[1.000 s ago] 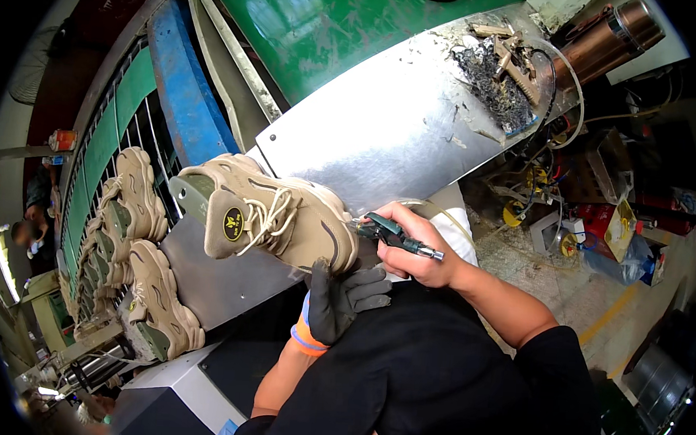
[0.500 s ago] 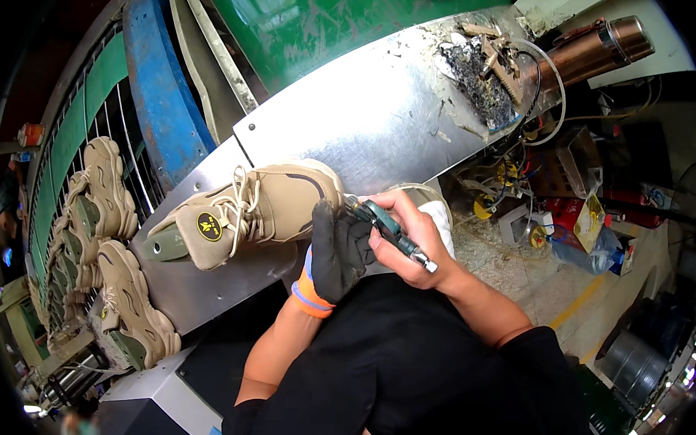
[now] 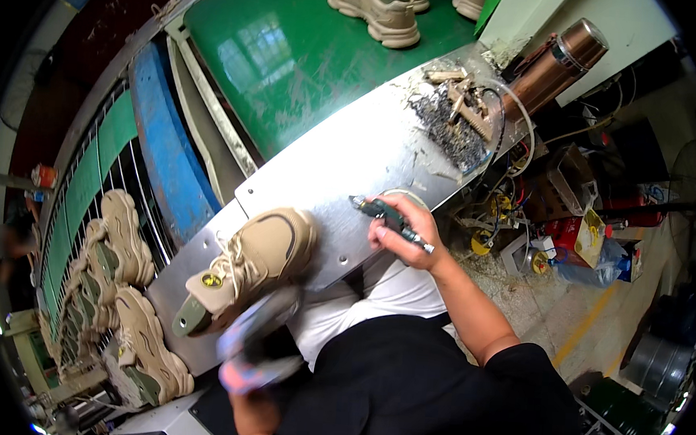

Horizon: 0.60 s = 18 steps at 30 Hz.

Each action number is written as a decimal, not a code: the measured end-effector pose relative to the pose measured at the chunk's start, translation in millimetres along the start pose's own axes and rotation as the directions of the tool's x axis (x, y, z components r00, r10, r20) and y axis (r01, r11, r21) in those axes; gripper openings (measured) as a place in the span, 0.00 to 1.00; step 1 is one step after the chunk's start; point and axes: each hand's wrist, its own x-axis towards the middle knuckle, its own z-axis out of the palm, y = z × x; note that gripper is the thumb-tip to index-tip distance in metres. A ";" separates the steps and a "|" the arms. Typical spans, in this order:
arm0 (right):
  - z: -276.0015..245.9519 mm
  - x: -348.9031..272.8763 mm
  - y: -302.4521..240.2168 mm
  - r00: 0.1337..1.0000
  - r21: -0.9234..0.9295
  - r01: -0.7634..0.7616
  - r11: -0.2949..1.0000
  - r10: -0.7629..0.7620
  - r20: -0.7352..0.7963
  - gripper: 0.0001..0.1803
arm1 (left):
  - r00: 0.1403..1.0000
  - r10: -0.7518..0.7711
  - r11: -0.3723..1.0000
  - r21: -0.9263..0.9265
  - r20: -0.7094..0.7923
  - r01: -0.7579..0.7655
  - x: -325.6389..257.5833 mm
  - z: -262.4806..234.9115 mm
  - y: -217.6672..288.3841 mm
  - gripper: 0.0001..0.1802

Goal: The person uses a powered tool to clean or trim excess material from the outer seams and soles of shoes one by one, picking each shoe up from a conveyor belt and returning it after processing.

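A beige lace-up sneaker (image 3: pixel 262 248) lies on the metal bench (image 3: pixel 351 170), its toe with a green insert and dark round tag pointing to the lower left. My right hand (image 3: pixel 415 229) is closed around a small dark green tool (image 3: pixel 392 219) with a metal tip and a metal fitting at its tail. The tool is held above the bench, to the right of the sneaker and apart from it. My left hand (image 3: pixel 264 344), in a grey glove with an orange and blue cuff, is by the sneaker's near side. Motion blur hides its fingers and whether it touches the shoe.
Several beige sneakers (image 3: pixel 138 332) stand along a wire rack at left. More sneakers (image 3: pixel 380 12) rest on a green belt (image 3: pixel 294 63) beyond the bench. A pile of dark scraps (image 3: pixel 453 124) and a copper thermos (image 3: pixel 552 70) occupy the bench's far right end.
My left hand has left the sneaker's heel and moved left and nearer to me. The sneaker has turned, its toe swinging toward me. The tool is now apart from the shoe; the view has shifted.
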 end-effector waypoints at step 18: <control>-49.8 22.9 12.5 0.985 0.131 0.129 0.983 -0.111 -0.135 0.27 | 0.630 0.097 0.954 0.251 -0.771 0.161 118.8 52.9 -29.3 0.34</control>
